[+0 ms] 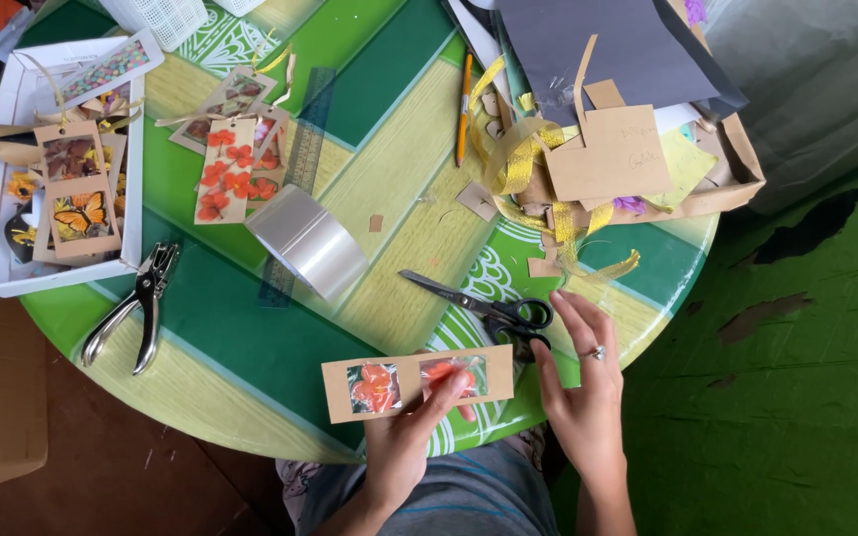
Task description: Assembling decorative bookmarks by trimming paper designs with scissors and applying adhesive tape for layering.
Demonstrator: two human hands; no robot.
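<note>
At near edge of round green table [250,337]: your left hand [404,437] grips brown card bookmark [417,382], fingers [449,389] pinched on its lower edge; two windows show orange pressed flowers. Your right hand [580,382] hovers just beside bookmark's right end, fingers spread, holding nothing, ring visible. Black-handled scissors [479,303] lie just beyond, near right hand. Tape roll [308,241] at centre; hole punch [136,303] left; white tray [12,189] of finished bookmarks far left.
</note>
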